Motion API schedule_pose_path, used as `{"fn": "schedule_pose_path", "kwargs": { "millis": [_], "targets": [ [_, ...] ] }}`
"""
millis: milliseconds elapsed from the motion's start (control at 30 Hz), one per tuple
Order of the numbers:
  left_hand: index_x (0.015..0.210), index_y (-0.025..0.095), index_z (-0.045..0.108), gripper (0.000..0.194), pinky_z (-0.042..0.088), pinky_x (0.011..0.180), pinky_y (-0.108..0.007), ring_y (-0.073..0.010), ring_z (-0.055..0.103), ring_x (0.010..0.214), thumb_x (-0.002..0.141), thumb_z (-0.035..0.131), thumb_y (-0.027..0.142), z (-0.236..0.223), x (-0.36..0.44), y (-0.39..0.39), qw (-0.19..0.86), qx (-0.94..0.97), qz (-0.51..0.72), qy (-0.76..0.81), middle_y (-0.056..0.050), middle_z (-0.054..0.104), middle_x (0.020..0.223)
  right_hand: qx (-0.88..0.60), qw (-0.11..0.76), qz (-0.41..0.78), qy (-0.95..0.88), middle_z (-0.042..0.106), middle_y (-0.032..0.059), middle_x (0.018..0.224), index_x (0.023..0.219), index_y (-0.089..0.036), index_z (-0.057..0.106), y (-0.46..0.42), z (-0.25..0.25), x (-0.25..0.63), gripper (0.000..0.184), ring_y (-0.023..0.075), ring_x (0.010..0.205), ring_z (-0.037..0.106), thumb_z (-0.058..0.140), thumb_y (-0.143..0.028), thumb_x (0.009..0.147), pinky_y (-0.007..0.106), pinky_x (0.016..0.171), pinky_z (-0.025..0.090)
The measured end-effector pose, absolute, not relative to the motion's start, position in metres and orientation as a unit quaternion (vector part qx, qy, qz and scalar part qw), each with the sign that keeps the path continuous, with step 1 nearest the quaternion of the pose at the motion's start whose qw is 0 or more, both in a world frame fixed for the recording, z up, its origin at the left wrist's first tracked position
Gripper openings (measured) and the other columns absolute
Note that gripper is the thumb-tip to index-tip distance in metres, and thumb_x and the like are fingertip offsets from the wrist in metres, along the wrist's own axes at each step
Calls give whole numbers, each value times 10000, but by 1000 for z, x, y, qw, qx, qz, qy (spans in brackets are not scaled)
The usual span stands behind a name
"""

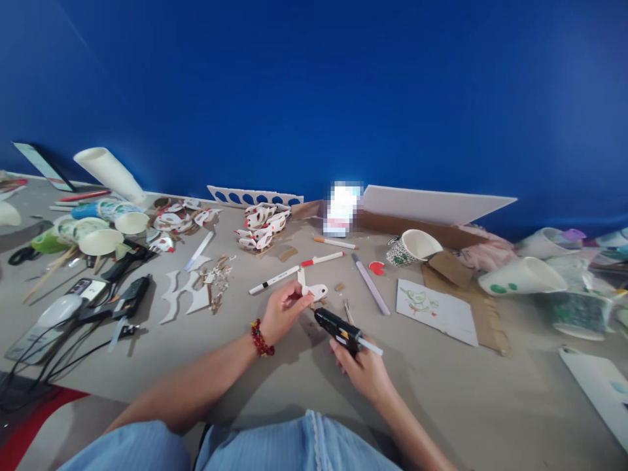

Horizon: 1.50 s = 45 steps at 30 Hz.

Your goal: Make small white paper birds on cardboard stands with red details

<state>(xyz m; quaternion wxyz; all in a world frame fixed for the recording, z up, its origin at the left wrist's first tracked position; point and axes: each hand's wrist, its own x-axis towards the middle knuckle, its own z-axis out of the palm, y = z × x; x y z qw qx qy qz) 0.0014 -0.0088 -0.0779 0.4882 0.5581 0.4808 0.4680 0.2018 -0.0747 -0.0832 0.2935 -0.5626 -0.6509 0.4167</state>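
Pinched in the fingers of my left hand (pixel 285 313) is a white cardboard bird cutout (pixel 314 290) with a dark eye dot. My right hand (pixel 362 366) grips a black hot glue gun (pixel 338 327), with a pale glue stick coming out of its back end. The gun's nozzle points left, close beside the cutout; whether it touches I cannot tell. Just beyond my left hand lie a black-banded white marker (pixel 273 280) and a red-and-white marker (pixel 322 259). A lilac pen (pixel 371 285) lies beyond the glue gun.
Painted white birds (pixel 262 226) are heaped near the wall. To the left are cut card scraps (pixel 185 294), another glue gun (pixel 122 302) and cables. On the right lie a bird drawing (pixel 436 310), brown cardboard (pixel 490 327) and paper cups (pixel 523 278). A lit phone (pixel 342 208) leans at the back.
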Motion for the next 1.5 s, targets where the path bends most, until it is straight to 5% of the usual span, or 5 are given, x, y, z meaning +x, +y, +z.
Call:
{"fn": "schedule_pose_path", "kwargs": {
  "millis": [1500],
  "targets": [
    [677,177,487,330,359,553,-222,-107,441,598,835,625,431,-72,2,-10,474,546,482,494,27,508,638,-576,299,427,-630,579,9,512,688,-191,564,-74,-83,201,253,142,448,535,535,-368,866,225,434,442]
  ]
}}
